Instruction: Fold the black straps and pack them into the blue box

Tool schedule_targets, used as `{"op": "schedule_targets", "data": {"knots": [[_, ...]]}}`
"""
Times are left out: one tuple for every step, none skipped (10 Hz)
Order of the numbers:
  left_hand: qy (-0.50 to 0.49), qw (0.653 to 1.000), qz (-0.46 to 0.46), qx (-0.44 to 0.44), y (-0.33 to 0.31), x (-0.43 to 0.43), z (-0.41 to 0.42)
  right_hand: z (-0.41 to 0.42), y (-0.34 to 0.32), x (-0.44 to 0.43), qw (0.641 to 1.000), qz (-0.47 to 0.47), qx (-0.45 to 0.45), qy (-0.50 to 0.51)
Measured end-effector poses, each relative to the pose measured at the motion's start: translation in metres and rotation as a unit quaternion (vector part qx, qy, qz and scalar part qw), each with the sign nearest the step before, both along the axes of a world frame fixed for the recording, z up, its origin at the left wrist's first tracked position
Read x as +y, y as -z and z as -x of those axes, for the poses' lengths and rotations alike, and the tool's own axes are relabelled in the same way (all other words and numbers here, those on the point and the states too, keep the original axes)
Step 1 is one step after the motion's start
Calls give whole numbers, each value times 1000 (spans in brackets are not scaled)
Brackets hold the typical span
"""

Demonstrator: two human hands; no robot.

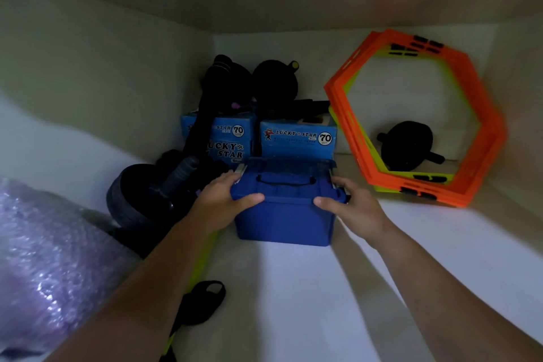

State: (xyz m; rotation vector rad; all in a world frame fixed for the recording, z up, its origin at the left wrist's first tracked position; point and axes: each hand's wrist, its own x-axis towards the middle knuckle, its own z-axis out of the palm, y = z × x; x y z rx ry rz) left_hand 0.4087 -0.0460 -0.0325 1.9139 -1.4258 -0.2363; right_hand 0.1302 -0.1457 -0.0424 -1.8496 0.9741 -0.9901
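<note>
A blue box (283, 220) with its lid on and a black handle on top stands on a white shelf, in the middle of the view. My left hand (227, 197) grips its left upper edge, thumb on the front rim. On the other side my right hand (345, 200) grips the right upper edge in the same way. A black strap (202, 301) lies loose on the shelf near the bottom, beside my left forearm. The inside of the box is hidden by the lid.
Behind the box stand two Lucky Star paper cartons (298, 138) with black gear on top. Orange and yellow hexagon rings (411, 114) lean at the right wall around a black ab wheel (407, 145). Another wheel (138, 200) and bubble wrap (44, 267) lie left.
</note>
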Motion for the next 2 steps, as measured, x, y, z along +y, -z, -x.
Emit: {"op": "schedule_targets", "data": {"knots": [[-8,998,22,-53,-5,6,6,7,-10,6,999,30,17,8],[2,997,58,-42,-9,14,14,14,-17,12,998,51,28,36]]}}
